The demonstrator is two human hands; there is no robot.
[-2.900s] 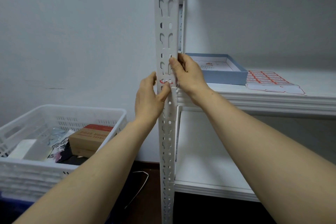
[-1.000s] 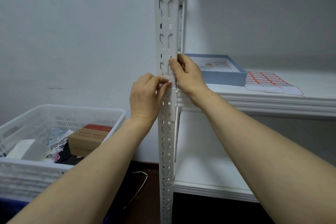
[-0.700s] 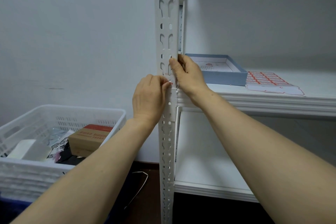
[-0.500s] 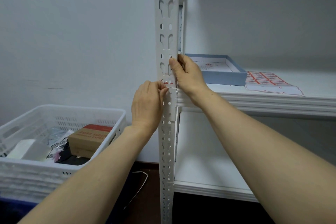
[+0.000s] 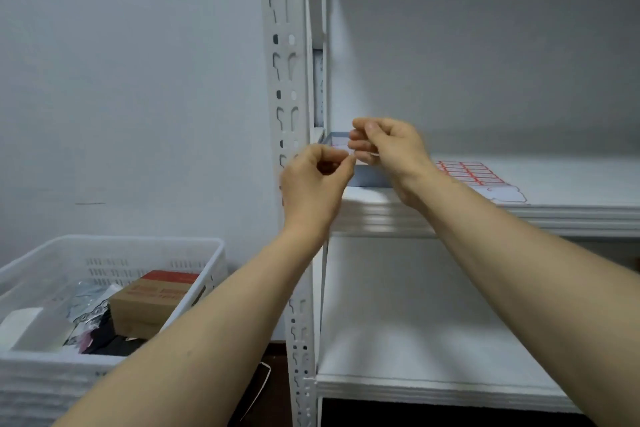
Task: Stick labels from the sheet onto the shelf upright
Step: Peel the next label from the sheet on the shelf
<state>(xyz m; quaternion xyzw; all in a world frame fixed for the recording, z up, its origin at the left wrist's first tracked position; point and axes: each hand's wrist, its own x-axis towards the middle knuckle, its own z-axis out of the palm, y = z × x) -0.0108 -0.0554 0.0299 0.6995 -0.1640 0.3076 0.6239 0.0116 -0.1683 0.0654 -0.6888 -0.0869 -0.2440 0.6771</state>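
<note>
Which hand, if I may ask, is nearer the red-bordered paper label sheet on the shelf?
Right. The right hand is left of the red-bordered label sheet; the left hand is farther left, by the white perforated upright.

Grey wall (image 5: 138, 80), dark floor (image 5: 433, 418); white basket (image 5: 114, 242)

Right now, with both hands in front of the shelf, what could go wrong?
The left hand and right hand seem to pinch a small label, blurred here; it could fold onto itself before it is placed. The post is full of slots, so the label may land over a hole and hold badly.
</note>
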